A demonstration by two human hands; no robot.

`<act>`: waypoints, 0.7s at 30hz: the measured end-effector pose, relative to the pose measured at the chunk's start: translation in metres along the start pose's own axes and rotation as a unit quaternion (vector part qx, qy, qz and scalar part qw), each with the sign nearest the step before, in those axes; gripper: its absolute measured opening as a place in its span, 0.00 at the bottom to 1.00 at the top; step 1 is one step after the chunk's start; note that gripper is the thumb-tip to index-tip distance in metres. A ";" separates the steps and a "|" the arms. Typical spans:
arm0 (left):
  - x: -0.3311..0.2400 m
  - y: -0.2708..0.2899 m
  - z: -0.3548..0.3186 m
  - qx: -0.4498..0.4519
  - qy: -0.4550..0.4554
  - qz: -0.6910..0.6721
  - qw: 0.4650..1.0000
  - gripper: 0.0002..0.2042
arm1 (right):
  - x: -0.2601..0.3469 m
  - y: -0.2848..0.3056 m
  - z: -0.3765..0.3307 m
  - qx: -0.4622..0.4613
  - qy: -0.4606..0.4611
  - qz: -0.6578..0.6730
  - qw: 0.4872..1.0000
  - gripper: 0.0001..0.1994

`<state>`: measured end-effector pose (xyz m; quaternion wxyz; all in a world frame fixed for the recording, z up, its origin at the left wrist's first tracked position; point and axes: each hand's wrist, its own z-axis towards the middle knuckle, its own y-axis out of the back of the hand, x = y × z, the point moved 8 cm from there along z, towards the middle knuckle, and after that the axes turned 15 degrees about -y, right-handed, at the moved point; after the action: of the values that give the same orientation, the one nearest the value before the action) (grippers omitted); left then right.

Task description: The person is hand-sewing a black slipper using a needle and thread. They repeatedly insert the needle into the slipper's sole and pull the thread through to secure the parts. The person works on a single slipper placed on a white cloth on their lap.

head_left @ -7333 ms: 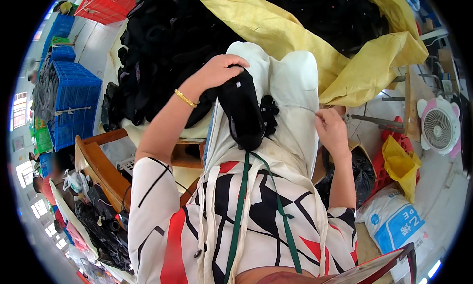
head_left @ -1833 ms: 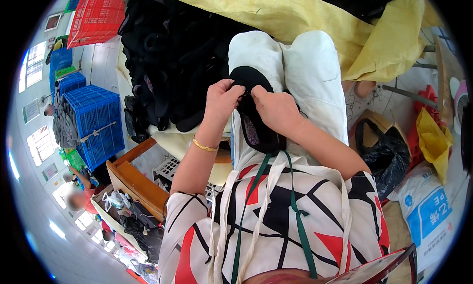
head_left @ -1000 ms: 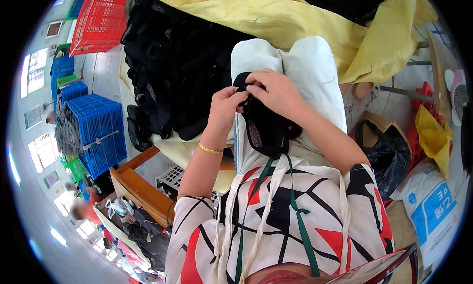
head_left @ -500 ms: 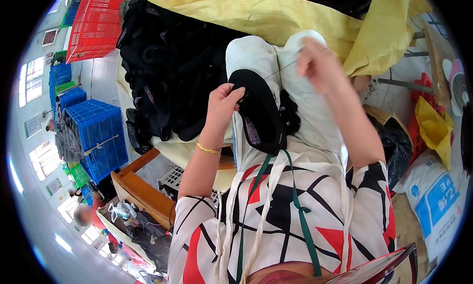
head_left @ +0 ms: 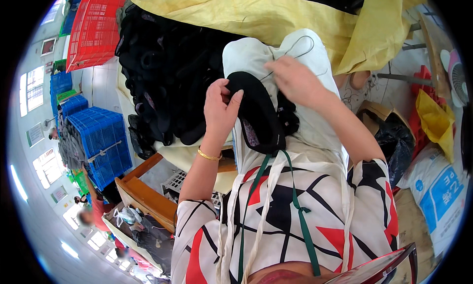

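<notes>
Left hand (head_left: 220,106) pinches black insole (head_left: 258,114) rim on lap; right hand (head_left: 294,79) above insole pulls thread (head_left: 295,43), fingers closed. Risk: thread snagging.

Shoe upper (head_left: 258,111) is lying on the lap, left hand (head_left: 220,106) gripping its left edge, right hand (head_left: 294,79) sitting just right of and beyond it. Pile of uppers (head_left: 167,72) is lying left of the lap, sheet (head_left: 276,17) spreading behind it. Crates (head_left: 96,141) are standing far left, sacks (head_left: 441,185) lying right.
</notes>
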<state>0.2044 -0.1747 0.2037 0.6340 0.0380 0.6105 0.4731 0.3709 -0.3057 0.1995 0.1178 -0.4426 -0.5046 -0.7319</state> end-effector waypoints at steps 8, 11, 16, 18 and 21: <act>-0.056 -0.013 -0.003 0.107 -0.234 0.273 0.927 0.16 | 0.009 -0.029 0.018 -0.024 0.010 -0.175 0.984 0.05; -0.045 -0.012 -0.005 0.106 -0.160 0.241 0.951 0.19 | 0.005 -0.010 0.026 -0.047 -0.157 0.169 0.972 0.09; -0.026 -0.014 -0.004 0.109 -0.076 0.149 0.980 0.22 | 0.013 -0.068 0.026 0.047 -0.278 0.687 0.669 0.14; -0.032 -0.014 0.000 0.095 -0.140 0.145 0.975 0.21 | 0.022 -0.080 0.021 0.114 -0.295 0.766 0.560 0.13; -0.028 -0.013 -0.004 0.092 -0.178 0.173 0.964 0.20 | 0.026 -0.078 0.013 0.109 -0.316 0.767 0.547 0.12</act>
<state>0.2135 -0.2024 0.2148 0.6349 0.2849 0.5125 0.5029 0.3142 -0.2519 0.1714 0.5150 -0.8477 -0.0540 -0.1152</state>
